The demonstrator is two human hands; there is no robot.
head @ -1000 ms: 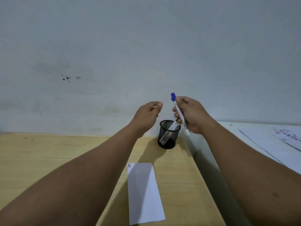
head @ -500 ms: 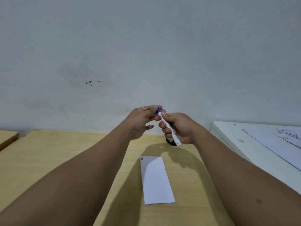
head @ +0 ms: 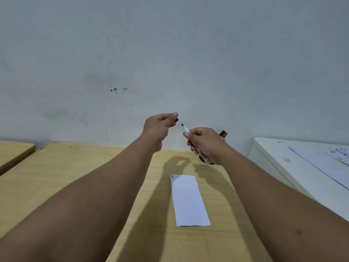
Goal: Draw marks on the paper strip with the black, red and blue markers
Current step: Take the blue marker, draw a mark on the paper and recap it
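A white paper strip (head: 189,200) lies lengthwise on the wooden desk (head: 75,176), with short black and red marks at its far left corner. Above its far end, my right hand (head: 205,143) grips the uncapped blue marker (head: 186,129), its dark tip pointing up and left. My left hand (head: 158,125) pinches the blue cap (head: 176,119) a little up and left of that tip. Behind my right hand, the red and black top of another marker (head: 223,134) sticks up; the black mesh cup (head: 201,159) holding it is mostly hidden.
A grey wall stands right behind the desk. A white table (head: 279,154) with printed sheets (head: 324,163) adjoins on the right. A second wooden desk edge (head: 15,152) shows at far left.
My left hand has pulled the blue cap off the marker and drawn it up and left. My right hand has stayed above the strip's far end with the bared tip showing.
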